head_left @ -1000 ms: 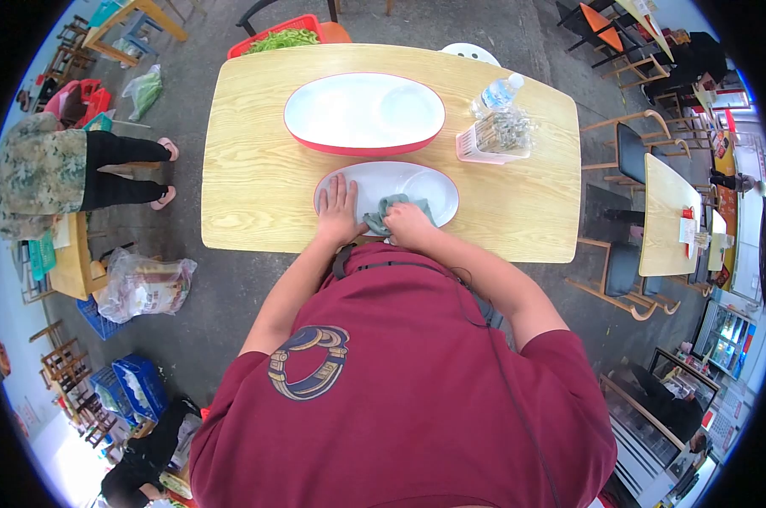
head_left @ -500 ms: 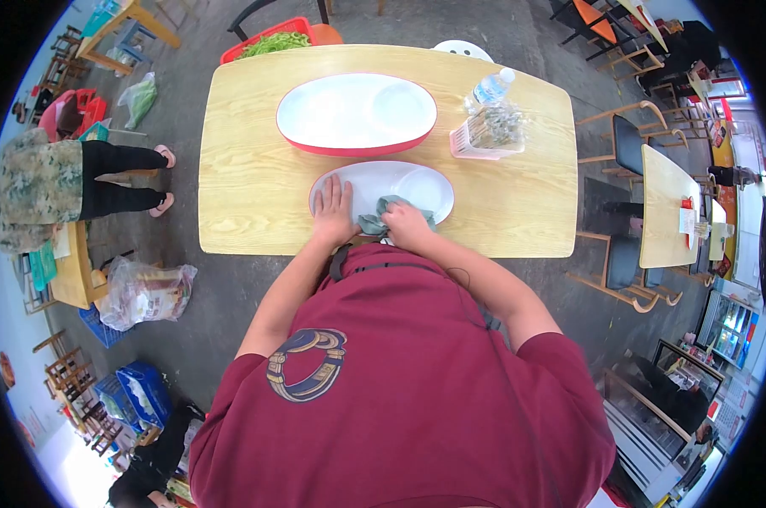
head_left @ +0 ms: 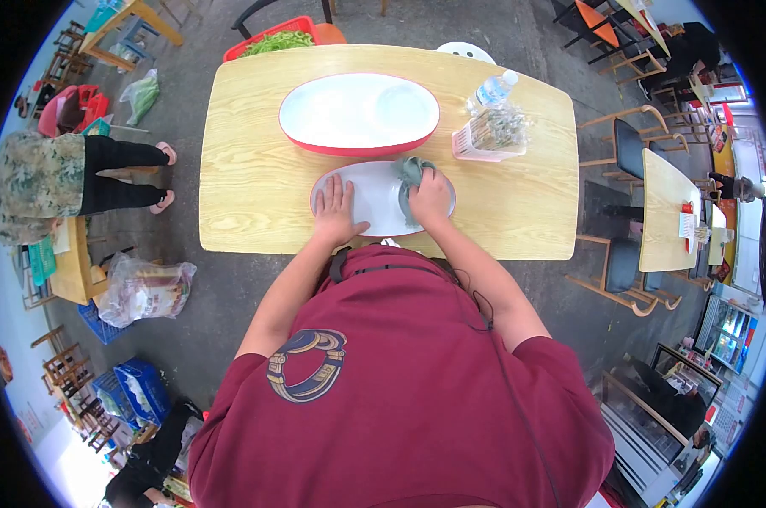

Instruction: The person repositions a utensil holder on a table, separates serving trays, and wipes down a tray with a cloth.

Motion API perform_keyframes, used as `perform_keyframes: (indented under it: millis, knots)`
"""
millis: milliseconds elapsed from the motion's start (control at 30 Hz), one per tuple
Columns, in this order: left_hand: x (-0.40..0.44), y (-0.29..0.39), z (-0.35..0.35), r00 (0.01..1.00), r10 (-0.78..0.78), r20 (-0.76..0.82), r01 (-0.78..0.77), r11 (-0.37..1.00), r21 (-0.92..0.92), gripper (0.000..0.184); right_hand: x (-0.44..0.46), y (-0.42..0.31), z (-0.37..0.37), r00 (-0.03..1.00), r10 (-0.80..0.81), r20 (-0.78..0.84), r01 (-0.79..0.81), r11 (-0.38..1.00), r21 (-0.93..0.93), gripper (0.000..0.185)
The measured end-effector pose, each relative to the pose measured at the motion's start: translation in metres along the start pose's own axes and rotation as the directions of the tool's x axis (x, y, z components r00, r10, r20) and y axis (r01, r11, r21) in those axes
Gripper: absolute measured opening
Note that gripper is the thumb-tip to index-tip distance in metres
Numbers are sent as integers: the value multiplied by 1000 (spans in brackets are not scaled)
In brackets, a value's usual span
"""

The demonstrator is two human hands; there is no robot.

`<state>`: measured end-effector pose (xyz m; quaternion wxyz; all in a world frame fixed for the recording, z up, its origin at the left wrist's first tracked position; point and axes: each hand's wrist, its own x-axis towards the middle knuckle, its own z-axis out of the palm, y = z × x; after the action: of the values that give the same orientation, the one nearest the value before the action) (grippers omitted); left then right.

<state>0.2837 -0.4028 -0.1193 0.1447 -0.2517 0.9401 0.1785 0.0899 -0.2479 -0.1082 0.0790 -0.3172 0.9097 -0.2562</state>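
Observation:
In front of me on the wooden table lies an oval white plate [head_left: 374, 196] with a red rim and a round section at its right end. My left hand [head_left: 336, 212] rests flat on the plate's left part, fingers spread. A grey-green cloth [head_left: 411, 172] is bunched under my right hand [head_left: 430, 200], whose fingers close on it over the plate's right end. Just beyond is a larger stack of oval white dishes [head_left: 349, 110] with red outer sides.
Right of the dishes stand a pink basket [head_left: 484, 146] of wrapped utensils and a water bottle [head_left: 493, 89]. A red crate [head_left: 273, 41] of greens sits past the table [head_left: 256, 186]. A person [head_left: 70, 173] stands at left; chairs [head_left: 624, 144] are at right.
My right hand has moved the cloth from the plate's near edge up and right to its far right rim. My left hand stays on the plate.

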Motion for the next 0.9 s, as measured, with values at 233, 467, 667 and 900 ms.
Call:
perform_keyframes:
  millis: [233,467,667,900]
  knots:
    - [1,1,-2,1000,-3,26,3,1000,6,121,-8,-11,4,968,-165,189,142,981,130,44]
    - [-2,3,-10,999,5,50,-6,1000,18,120,-33,23,-15,789,-293,540,270,955,124,36]
    - [-1,2,-10,998,15,65,-16,1000,7,121,-32,53,-32,962,19,273,-31,999,41,40]
    - [1,2,-9,997,20,78,-23,999,38,120,-18,26,4,996,-20,83,-2,967,257,46]
